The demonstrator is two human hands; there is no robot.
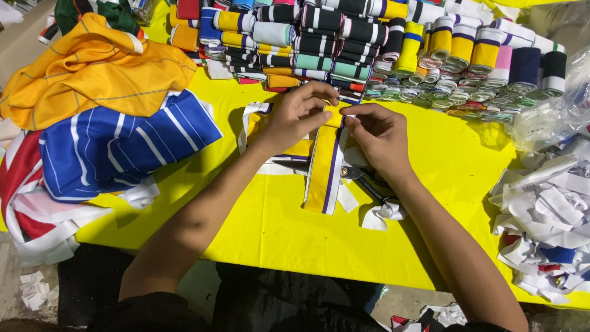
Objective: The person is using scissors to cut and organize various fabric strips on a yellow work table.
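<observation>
A yellow knit strip with white and purple edge stripes [326, 166] lies lengthwise on the yellow table cover [276, 227]. My left hand [298, 114] pinches its far end from the left. My right hand [378, 132] pinches the same end from the right, fingertips nearly touching the left ones. More pieces of the same striped band [270, 161] lie crosswise under it. Dark scissors [369, 180] rest on the cover just under my right wrist.
Rows of folded striped collar bands [344, 43] fill the far edge. Yellow [92, 67], blue striped [117, 147] and red-white garments [27, 203] pile at the left. White fabric scraps [547, 215] heap at the right, beside a clear plastic bag [553, 117].
</observation>
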